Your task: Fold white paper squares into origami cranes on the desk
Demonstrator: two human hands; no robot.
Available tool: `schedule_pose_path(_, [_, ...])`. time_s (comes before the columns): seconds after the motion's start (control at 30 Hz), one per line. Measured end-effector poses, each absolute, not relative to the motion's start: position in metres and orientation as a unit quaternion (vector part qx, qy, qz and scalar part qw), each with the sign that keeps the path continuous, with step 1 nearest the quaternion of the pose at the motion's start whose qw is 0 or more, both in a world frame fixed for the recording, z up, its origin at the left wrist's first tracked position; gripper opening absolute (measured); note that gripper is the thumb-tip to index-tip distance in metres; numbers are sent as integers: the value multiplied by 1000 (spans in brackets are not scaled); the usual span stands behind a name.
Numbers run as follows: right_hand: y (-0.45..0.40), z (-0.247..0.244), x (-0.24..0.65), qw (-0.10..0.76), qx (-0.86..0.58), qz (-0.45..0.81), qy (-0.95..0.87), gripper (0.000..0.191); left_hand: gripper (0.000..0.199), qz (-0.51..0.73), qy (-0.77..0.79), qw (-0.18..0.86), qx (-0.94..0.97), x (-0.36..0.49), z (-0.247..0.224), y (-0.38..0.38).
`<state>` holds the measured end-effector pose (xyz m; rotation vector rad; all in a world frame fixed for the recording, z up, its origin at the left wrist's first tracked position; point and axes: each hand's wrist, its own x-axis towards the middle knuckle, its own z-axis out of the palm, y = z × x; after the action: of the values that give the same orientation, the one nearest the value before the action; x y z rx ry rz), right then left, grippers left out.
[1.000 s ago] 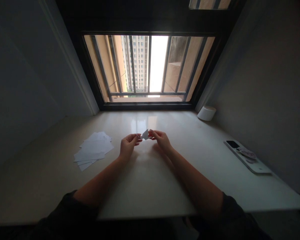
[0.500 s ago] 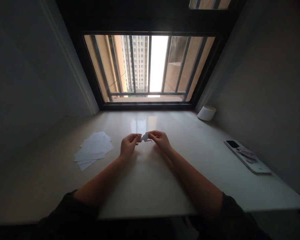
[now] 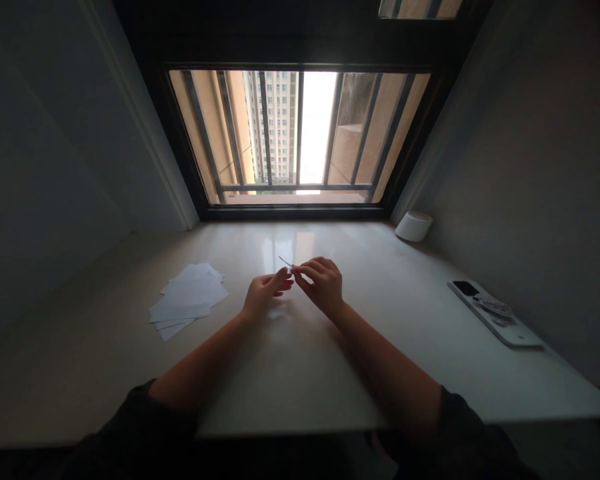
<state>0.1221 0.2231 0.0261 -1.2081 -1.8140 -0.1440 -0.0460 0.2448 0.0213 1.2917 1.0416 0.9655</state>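
- I see the folded white paper (image 3: 285, 263) now edge-on, a thin sliver between the hands, its broad face no longer showing.
- The right hand (image 3: 323, 285) pinches it; the left hand (image 3: 266, 293) curls just beneath, contact unclear.

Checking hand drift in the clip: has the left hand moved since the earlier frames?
Yes, slightly: the left hand has shifted rightward, away from the paper stack.
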Motion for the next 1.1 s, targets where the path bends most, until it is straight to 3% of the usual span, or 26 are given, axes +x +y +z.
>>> schedule_pose_path(0.1, [223, 24, 119, 446, -481, -60, -753, 15, 50, 429, 425, 580, 547, -46, 23, 244])
schedule_pose_path(0.4, [223, 23, 112, 530, -498, 30, -685, 15, 40, 448, 402, 555, 574, -45, 27, 243])
schedule_pose_path(0.7, [225, 19, 112, 496, -535, 9, -684, 15, 35, 452, 401, 499, 621, -44, 29, 238])
schedule_pose_path(1.1, [229, 15, 112, 546, -502, 132, -657, 11, 36, 451, 440, 502, 593, -47, 23, 243])
